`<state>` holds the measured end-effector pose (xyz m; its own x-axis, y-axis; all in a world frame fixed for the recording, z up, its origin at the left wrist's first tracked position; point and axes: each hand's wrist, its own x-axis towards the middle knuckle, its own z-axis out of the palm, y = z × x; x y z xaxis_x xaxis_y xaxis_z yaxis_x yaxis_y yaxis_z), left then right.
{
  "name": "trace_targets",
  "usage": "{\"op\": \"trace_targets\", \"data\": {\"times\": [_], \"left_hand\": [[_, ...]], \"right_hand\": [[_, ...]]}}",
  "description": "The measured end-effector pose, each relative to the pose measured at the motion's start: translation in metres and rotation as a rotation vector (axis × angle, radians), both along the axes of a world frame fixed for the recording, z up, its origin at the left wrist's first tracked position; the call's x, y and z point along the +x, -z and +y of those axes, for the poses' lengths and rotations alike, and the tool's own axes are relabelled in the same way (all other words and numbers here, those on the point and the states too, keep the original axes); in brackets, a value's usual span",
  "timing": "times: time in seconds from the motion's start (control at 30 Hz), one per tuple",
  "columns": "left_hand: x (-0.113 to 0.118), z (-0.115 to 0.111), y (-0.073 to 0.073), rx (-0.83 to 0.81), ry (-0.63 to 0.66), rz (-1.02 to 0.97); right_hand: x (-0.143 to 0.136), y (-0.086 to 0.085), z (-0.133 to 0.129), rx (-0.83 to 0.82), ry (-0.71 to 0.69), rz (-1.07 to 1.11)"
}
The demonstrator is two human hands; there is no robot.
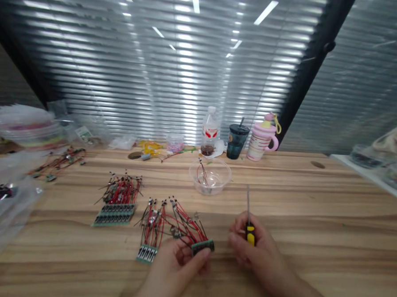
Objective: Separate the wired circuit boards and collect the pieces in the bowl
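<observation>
My left hand is closed on a small green circuit board, thumb on its front edge. Red and black wires run from it up and to the left. In my right hand is a screwdriver with a black and yellow handle, its thin shaft pointing up and away from me. The tip touches nothing. Just left of my left hand lies a wired board strip. Farther left are more wired board strips. Beyond my hands stands a clear plastic bowl with a wired piece inside.
At the back stand a water bottle, a dark cup with a straw and a pink mug. Plastic bags and loose wired parts lie at the left. A white tray is at the right edge.
</observation>
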<state>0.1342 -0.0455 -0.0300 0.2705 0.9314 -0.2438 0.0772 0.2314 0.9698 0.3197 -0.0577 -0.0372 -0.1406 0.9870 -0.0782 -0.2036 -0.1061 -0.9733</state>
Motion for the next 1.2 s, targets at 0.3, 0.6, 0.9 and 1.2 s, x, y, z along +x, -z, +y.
{"op": "trace_targets", "data": {"times": [0.3,0.6,0.9,1.2], "left_hand": [[-0.001,-0.007,-0.006,-0.114,0.266,-0.201],[0.0,-0.003,0.004,-0.019,0.083,-0.074],[0.004,-0.002,0.001,0.03,-0.015,-0.017],[0.005,-0.002,0.011,0.032,-0.135,-0.025]], "right_hand": [[-0.013,0.0,-0.012,-0.041,-0.082,-0.318],[0.003,-0.001,-0.007,0.193,0.095,-0.647],[0.018,0.0,-0.003,0.274,0.07,-1.082],[0.002,0.0,-0.039,0.68,-0.148,-1.004]]}}
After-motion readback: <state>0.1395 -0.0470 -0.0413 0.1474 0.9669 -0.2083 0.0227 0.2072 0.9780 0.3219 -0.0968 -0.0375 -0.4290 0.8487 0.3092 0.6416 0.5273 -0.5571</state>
